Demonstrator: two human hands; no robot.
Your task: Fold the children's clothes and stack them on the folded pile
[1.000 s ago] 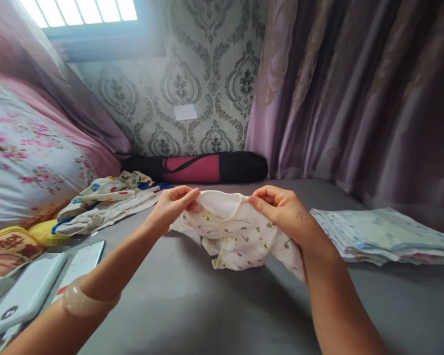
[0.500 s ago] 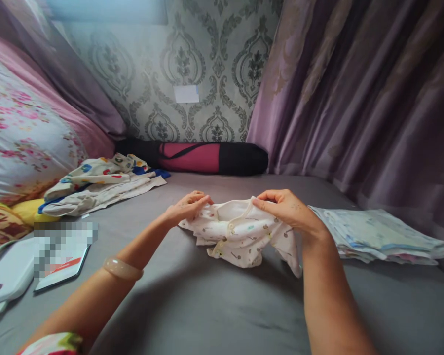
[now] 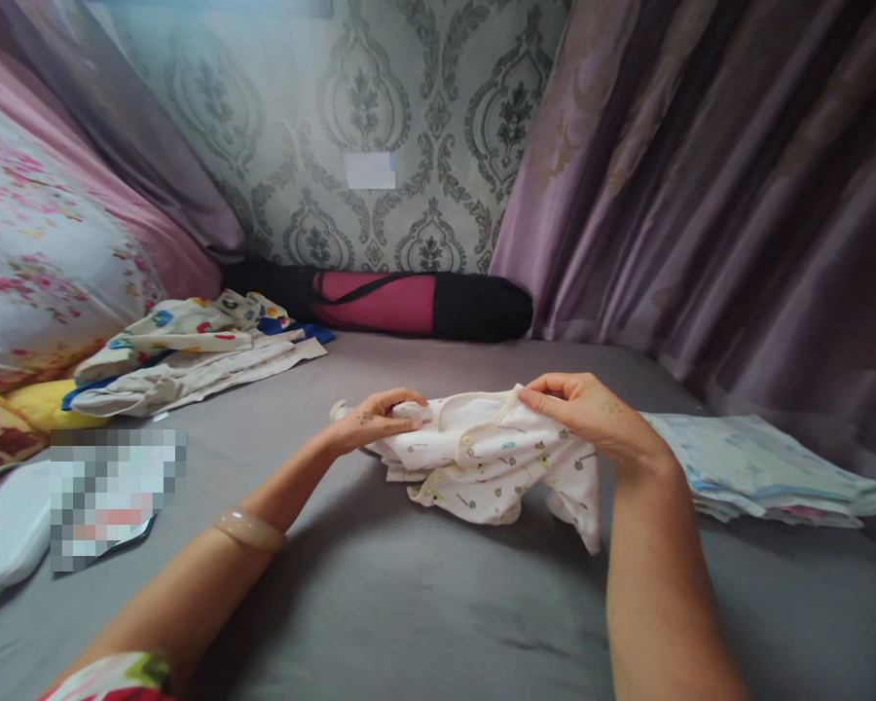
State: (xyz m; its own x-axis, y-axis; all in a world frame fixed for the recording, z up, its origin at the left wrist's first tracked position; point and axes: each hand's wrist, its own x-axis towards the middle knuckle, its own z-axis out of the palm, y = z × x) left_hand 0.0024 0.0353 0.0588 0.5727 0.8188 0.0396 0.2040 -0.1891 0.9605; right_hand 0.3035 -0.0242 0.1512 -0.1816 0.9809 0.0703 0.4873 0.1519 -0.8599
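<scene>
A small white baby garment (image 3: 486,462) with tiny coloured prints lies crumpled on the grey bed sheet (image 3: 409,604) in front of me. My left hand (image 3: 376,421) pinches its left shoulder edge, fingers closed on the cloth. My right hand (image 3: 591,414) grips the right side of the neckline, also closed on the fabric. The garment sags between the two hands and rests partly on the sheet. A pale bangle sits on my left forearm.
A stack of folded light-blue cloths (image 3: 759,467) lies at the right. Loose patterned clothes (image 3: 190,355) lie at the left, beside a floral pillow (image 3: 36,263). A black-and-pink roll bag (image 3: 409,304) rests against the wall. A phone and a white device lie at the far left. Purple curtains hang at the right.
Both hands lowered the garment toward the sheet and shifted slightly right. The view tilted down, so the window left the frame.
</scene>
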